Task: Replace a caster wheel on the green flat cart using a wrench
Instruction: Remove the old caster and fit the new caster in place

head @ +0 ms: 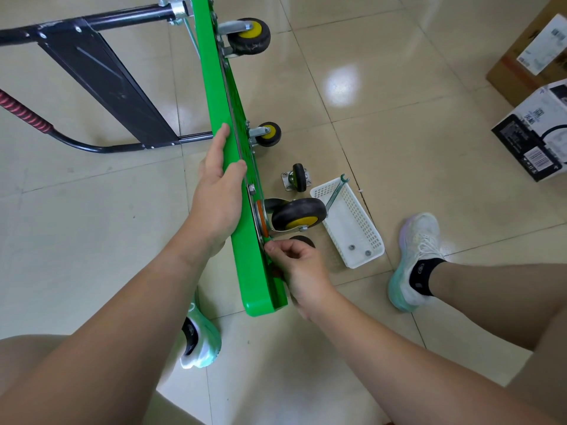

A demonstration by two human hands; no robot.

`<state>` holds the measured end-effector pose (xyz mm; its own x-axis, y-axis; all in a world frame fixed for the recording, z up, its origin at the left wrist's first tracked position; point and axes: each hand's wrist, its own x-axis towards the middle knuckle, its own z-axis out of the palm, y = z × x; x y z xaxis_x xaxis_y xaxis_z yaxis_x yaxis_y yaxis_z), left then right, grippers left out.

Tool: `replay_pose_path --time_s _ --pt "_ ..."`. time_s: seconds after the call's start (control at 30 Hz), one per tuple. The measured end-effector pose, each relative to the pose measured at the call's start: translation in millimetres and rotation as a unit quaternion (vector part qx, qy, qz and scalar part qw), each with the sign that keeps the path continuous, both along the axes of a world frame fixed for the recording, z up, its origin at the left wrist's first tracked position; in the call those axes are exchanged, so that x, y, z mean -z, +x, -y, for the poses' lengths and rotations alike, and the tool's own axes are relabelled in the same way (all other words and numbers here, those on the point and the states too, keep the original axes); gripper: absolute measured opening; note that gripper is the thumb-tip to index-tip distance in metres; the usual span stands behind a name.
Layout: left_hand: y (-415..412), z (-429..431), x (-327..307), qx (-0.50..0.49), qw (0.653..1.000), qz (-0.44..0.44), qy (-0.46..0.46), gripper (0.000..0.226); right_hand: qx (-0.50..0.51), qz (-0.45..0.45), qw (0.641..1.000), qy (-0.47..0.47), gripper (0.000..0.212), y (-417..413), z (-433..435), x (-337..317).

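Observation:
The green flat cart (214, 96) stands on its long edge on the tiled floor, wheels facing right. My left hand (219, 185) grips its upper edge, thumb over the rim. My right hand (294, 265) has its fingers curled at the mounting plate of the near caster wheel (299, 214), pinching something small there; what it pinches is hidden. A loose caster (297, 177) lies on the floor beside the cart. A wrench (336, 191) leans out of the white basket (362, 240). Two more casters are mounted farther along, one (250, 35) at the far end and one (267, 134) in the middle.
Two nuts (359, 250) lie in the basket. The cart's black folded handle (101, 78) with a red grip (26, 113) lies left. Cardboard boxes (534, 127) stand at the right. My shoes are planted at bottom centre (199, 338) and at the right (414, 259).

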<state>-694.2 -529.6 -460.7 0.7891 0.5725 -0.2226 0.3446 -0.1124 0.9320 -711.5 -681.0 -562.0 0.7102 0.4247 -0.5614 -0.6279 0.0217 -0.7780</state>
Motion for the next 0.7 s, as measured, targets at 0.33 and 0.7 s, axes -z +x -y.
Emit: replay_pose_path --time_s 0.33,0.7 --pt "-0.2 -0.8 2.1 0.001 1.0 0.003 -0.002 0.07 -0.038 0.076 0.991 -0.105 0.035 5.9 -2.4 -0.2" --pt "-0.1 -1.3 2.4 0.004 1.0 0.005 -0.003 0.069 -0.027 0.078 0.992 -0.092 0.023 2.6 -1.7 -4.1"
